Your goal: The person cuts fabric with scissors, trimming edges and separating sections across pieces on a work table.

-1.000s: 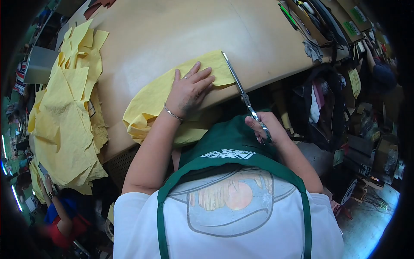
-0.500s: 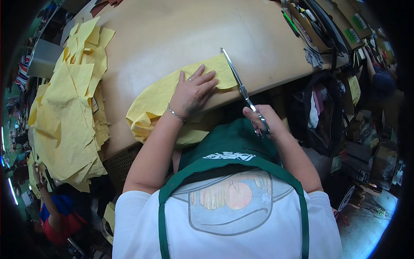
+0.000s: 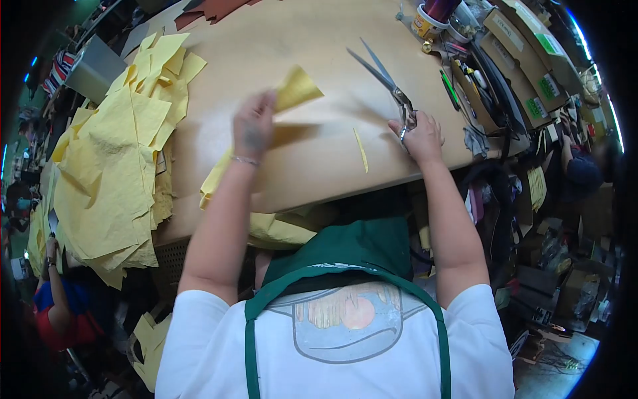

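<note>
My left hand [image 3: 254, 126], a little blurred, is closed on a limp yellow sheet [image 3: 299, 90] that looks like cloth or thin leather. One end of it sticks up above the table; the rest is partly hidden behind my forearm. In my right hand [image 3: 424, 136] is a pair of metal scissors [image 3: 395, 90], held by the handles with the blades apart and pointing away from me. Between my hands a thin yellow strip [image 3: 360, 150] lies on the tabletop near the front edge. More yellow material [image 3: 279, 229] hangs at the table edge above my lap.
A tall pile of yellow sheets [image 3: 109, 179] covers the table's left side and overhangs its edge. Pens and a cardboard box [image 3: 515, 50] stand at the right, beside a white tub [image 3: 425, 23]. Another person's arm [image 3: 56, 292] shows at far left.
My left hand has lifted from lying flat and now grips the yellow sheet off the table. The scissors have moved away from it and opened. A thin cut strip now lies on the table.
</note>
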`<state>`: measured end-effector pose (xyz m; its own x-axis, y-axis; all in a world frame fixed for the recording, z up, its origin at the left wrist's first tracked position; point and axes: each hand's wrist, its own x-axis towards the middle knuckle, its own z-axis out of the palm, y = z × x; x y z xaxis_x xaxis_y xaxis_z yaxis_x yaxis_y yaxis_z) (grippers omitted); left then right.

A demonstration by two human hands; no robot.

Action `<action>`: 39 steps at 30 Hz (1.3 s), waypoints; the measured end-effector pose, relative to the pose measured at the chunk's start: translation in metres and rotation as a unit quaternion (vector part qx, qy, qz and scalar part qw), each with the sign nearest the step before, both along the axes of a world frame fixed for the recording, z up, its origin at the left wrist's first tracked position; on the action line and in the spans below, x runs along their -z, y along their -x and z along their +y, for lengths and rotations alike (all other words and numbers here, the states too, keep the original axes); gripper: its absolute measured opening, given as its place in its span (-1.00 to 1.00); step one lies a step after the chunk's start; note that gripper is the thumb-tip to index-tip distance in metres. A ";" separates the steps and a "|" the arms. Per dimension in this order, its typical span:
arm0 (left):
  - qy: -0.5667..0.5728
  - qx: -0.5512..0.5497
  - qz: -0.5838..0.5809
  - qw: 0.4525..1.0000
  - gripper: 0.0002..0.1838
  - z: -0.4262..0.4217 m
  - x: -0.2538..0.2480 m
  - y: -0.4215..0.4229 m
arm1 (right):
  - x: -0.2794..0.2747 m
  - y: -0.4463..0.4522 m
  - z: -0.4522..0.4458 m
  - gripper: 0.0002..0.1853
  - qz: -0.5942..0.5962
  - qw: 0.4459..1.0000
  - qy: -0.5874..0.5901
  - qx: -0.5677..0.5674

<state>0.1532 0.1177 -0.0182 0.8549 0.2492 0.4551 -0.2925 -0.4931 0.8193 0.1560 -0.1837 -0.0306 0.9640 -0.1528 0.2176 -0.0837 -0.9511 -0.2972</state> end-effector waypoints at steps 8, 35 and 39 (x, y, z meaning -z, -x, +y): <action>-0.265 -0.169 -0.193 0.930 -0.64 0.086 -0.118 -0.161 | 0.009 -0.004 0.006 -0.41 -0.043 0.996 -0.009 0.073; -0.225 -0.204 0.237 0.923 -0.64 0.079 0.028 0.079 | 0.022 -0.009 -0.001 -0.31 -0.062 0.993 0.052 0.081; -0.176 -0.135 0.229 0.948 -0.78 0.071 0.030 0.068 | 0.021 -0.010 -0.001 -0.36 -0.039 0.996 0.031 0.079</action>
<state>0.0853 0.1885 -0.0482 0.9094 0.3886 0.1481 0.2295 -0.7660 0.6005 0.1661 -0.1842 -0.0520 0.9085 -0.2856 0.3050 -0.2134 -0.9447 -0.2489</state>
